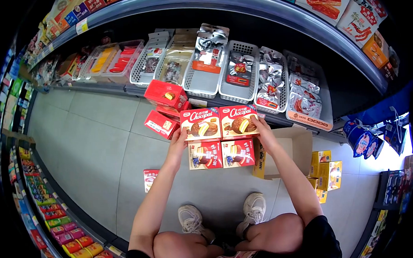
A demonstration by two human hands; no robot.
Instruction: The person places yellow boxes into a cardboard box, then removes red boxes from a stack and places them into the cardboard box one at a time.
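Two red Chocopai boxes (200, 123) sit side by side in front of me, their picture sides facing up. My left hand (176, 146) is closed against the left end of the pair, and my right hand (264, 134) grips the right end. Just below them in the view are two red-and-white choco pie boxes (238, 153), also side by side, partly overlapped by the upper pair. Close to my right forearm stands an open cardboard carton (290, 144). Several red boxes (162, 123) are piled beyond my left hand.
Baskets of silver snack packets (271, 81) line the low shelf (123, 88) ahead. A single red-and-white box (150, 179) lies on the grey floor left of my feet. Yellow boxes (328, 174) are stacked at the right. Stocked shelves (69, 225) curve along the left.
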